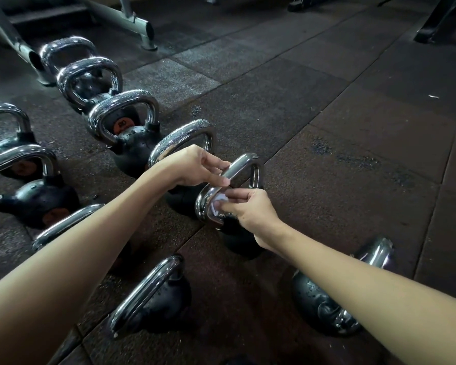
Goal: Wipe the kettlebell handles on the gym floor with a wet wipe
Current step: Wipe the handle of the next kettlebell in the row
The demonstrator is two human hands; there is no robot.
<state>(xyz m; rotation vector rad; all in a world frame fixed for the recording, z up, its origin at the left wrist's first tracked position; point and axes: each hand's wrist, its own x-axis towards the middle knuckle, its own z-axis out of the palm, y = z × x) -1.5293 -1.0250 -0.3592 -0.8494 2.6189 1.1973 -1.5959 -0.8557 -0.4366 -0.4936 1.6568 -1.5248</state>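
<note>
Several black kettlebells with chrome handles stand in rows on the dark rubber gym floor. My left hand (195,167) pinches the top bar of the middle kettlebell's chrome handle (244,164). My right hand (248,209) presses a small white wet wipe (219,200) against the inside of that handle's near curve. Its black body (237,241) sits mostly hidden under my right wrist. Behind it, a kettlebell handle (184,137) is speckled with water drops.
More kettlebells sit at the left (24,159), front centre (148,293) and front right (327,306). A grey metal rack foot (132,19) lies at the back left. Bare rubber tiles (353,114) spread to the right.
</note>
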